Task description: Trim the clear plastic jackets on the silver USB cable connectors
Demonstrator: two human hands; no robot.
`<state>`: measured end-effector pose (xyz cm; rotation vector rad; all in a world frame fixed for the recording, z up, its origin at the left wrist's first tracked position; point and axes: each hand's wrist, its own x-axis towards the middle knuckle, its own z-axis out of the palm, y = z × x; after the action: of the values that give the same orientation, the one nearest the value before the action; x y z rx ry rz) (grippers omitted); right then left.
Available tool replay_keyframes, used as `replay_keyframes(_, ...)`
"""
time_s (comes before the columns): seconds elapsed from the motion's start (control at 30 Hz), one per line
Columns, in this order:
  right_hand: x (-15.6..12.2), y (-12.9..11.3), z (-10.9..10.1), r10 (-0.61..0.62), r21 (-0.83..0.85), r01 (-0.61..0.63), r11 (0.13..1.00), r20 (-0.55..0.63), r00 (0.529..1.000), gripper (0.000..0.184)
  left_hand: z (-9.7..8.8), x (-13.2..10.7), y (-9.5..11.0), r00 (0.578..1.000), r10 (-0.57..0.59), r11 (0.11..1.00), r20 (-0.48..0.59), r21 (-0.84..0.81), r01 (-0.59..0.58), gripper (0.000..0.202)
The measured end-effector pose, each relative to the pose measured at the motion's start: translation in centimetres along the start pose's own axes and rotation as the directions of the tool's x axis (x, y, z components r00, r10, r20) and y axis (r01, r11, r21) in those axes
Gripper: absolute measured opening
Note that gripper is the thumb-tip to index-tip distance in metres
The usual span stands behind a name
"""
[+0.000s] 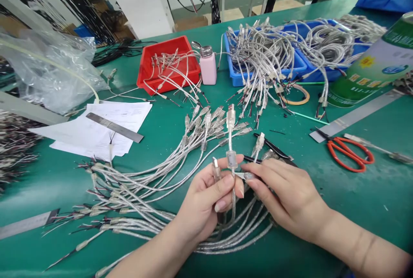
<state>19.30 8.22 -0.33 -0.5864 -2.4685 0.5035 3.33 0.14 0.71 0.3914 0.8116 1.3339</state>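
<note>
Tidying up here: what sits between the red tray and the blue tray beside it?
A pink bottle with a metal cap stands between the red tray and the blue tray, in the head view.

The left hand [203, 202] hides the lower run of the upright cable [231, 158] it pinches. The right hand [287, 198] covers the handles of the black cutters [274, 146], and what its fingertips pinch is too small to tell. The green can [371, 71] runs off the right edge, its label unreadable.
</note>
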Motion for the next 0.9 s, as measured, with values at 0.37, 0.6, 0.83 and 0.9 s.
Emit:
replay_keyframes(0.37, -0.2, 0.2, -0.1, -0.028, -0.113, 0.022, 0.993, -0.049, 0.998, 0.022, 0.0, 0.0, 0.0, 1.000, 0.007, 0.999, 0.030, 0.038, -0.008, 0.027)
replay_keyframes(0.6, -0.1, 0.2, 0.5, -0.072, -0.212, 0.039, 0.976, -0.149, 0.986, 0.013, 0.2, 0.0, -0.2, 1.000, -0.014, 0.999, -0.006, 0.036, 0.014, 0.025)
replay_keyframes(0.83, 0.1, 0.4, -0.6, 0.020, -0.131, -0.050, 0.990, -0.224, 0.974, 0.014, 0.2, -0.1, -0.5, 0.999, -0.026, 1.000, 0.018, -0.001, 0.026, 0.026)
replay_keyframes(0.9, 0.1, 0.4, -0.9, 0.008, -0.033, -0.014, 0.999, -0.173, 0.985, 0.018, 0.2, -0.2, -0.5, 1.000, -0.021, 1.000, 0.007, -0.006, 0.021, 0.027)
